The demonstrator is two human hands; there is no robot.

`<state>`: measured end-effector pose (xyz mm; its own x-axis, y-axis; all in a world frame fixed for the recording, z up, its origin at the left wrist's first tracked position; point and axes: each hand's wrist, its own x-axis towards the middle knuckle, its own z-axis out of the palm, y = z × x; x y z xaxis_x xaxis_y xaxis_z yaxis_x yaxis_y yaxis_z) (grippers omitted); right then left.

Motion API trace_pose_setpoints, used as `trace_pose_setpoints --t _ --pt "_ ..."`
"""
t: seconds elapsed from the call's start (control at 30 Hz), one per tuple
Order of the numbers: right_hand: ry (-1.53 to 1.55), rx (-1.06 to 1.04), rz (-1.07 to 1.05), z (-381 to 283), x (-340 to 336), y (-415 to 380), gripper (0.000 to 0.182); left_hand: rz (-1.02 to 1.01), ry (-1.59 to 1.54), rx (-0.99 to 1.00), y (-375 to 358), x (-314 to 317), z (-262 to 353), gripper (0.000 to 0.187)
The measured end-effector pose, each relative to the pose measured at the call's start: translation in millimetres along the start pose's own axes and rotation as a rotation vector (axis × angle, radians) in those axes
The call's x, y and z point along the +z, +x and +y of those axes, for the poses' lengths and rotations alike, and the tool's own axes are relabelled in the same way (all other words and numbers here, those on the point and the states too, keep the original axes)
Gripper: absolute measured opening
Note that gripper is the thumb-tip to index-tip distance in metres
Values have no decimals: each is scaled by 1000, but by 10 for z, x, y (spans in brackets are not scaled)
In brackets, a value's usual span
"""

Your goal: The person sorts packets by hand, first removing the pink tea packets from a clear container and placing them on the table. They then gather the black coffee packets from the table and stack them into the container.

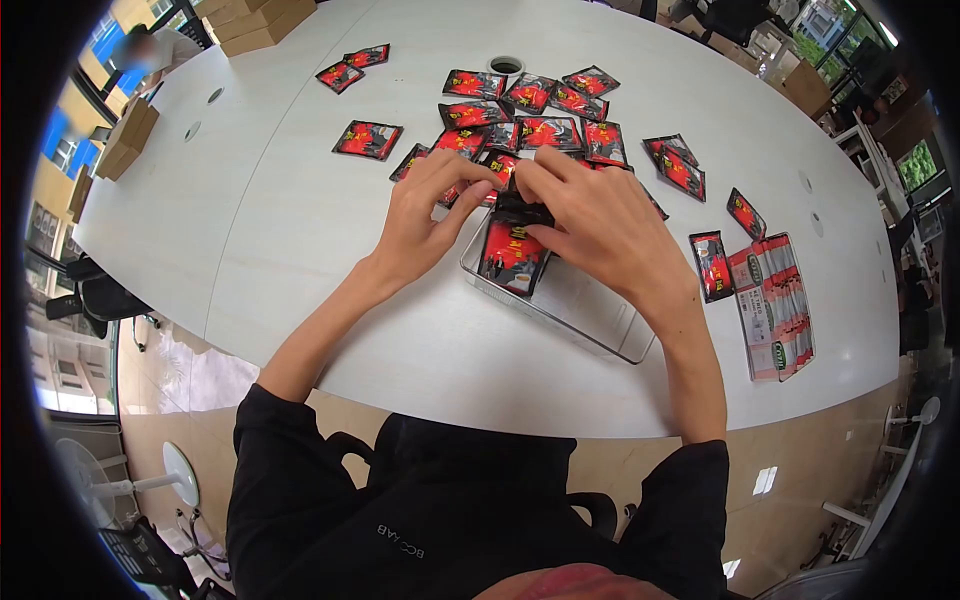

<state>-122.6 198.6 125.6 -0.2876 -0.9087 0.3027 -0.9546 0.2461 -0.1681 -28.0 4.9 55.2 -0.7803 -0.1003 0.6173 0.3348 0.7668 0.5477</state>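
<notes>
A clear plastic container (600, 343) lies on the table in front of me, with a red and black packet (512, 262) in its left end. Over that end my right hand (590, 215) is closed, its thumb and fingers gripping the dark edge of another packet (524, 207). My left hand (425, 208) is closed in a pinch at the left side of this same packet; its fingertips partly hide what they grip. Several more red and black packets (550, 132) lie loosely spread just beyond both hands.
At the right, a second clear container (774, 310) is filled with a row of packets, with a loose packet (712, 266) beside it. Cardboard boxes (128, 137) stand at the table's left edge. A round cable hole (506, 66) is at the back. Another person sits far left.
</notes>
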Motion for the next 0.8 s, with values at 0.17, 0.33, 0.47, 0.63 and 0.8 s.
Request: trace_pose_setpoints --t 0.17,0.33,0.47,0.63,0.8 --pt "190 -9 27 119 -161 -53 24 59 -315 -94 -141 144 -68 17" --pt "206 176 217 611 -428 -123 22 246 -530 -271 -303 390 -195 19" --pt "162 471 53 1208 -250 -306 33 284 -489 -409 -283 405 -248 17" --pt "222 507 -388 1655 178 -525 89 347 -632 -490 -263 454 -346 17" --pt "294 616 -379 1668 321 -442 96 319 -663 -547 -310 422 -376 15"
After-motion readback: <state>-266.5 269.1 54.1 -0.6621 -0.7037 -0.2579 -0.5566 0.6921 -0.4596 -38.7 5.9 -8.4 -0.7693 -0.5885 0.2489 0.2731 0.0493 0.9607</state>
